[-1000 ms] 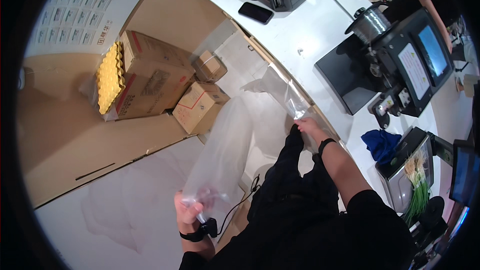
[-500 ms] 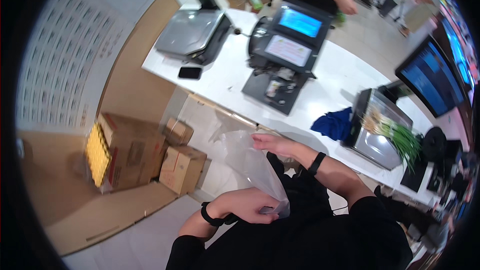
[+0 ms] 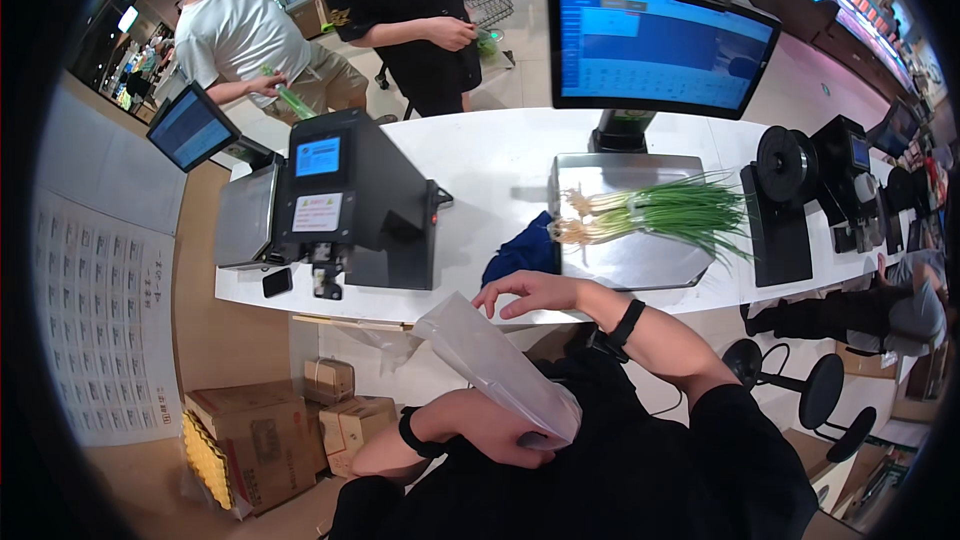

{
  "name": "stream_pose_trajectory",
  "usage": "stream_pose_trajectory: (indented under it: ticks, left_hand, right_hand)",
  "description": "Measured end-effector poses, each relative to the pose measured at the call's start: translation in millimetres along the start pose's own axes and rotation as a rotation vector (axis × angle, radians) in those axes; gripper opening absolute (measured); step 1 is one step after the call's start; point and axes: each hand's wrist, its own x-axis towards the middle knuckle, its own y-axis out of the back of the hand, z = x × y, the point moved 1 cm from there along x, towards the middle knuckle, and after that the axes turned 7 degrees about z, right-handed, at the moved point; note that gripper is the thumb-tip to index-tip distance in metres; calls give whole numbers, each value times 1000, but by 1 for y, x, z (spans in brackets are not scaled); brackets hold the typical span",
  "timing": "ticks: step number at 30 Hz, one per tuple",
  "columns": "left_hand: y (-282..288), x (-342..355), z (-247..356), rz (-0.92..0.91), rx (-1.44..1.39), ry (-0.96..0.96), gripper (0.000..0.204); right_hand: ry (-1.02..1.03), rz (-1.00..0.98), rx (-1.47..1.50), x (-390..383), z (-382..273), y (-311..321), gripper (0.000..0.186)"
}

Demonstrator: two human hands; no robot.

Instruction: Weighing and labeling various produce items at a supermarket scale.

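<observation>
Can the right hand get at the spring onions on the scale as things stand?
Probably yes: the right hand looks free, near the counter edge, and the spring onions lie uncovered on the scale. The blue cloth sits to one side; the plastic bag is in the left hand.

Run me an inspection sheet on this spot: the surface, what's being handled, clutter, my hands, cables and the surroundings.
Surface: white counter, bearing a steel-topped scale.
Things handled: translucent plastic bag, slanting in front of the counter.
Clutter: scallions on the scale, blue cloth beside it, phone at left.
Left hand: closed on the bag's lower end.
Right hand: open, by the bag's upper end; contact unclear.
Cables: none clearly made out.
Surroundings: cardboard boxes lower left; white-shirted person across the counter.
</observation>
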Motion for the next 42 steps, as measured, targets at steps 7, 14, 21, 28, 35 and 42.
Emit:
stream_pose_trajectory:
  ticks: [7, 14, 21, 28, 35, 42]
  left_hand:
    - [-5, 112, 14, 143, -166, -186, 12]
    - [0, 119, 14, 57, -149, 64, 14]
    - [13, 67, -38, 356, 508, 669, 54]
    - [43, 179, -18, 491, 699, 89, 70]
    - [49, 152, -53, 479, 393, 181, 25]
    - [55, 144, -52, 648, 181, 497, 22]
  right_hand:
    - [17, -46, 363, -54, 4, 11, 68]
    - [104, 286, -42, -134, -7, 78, 23]
    - [318, 644, -728, -235, -103, 100, 7]
    - [394, 431, -1103, -241, -123, 49, 8]
    - [24, 675, -1191, -293, -135, 38, 17]
    - [-127, 833, -933, -328, -124, 48, 15]
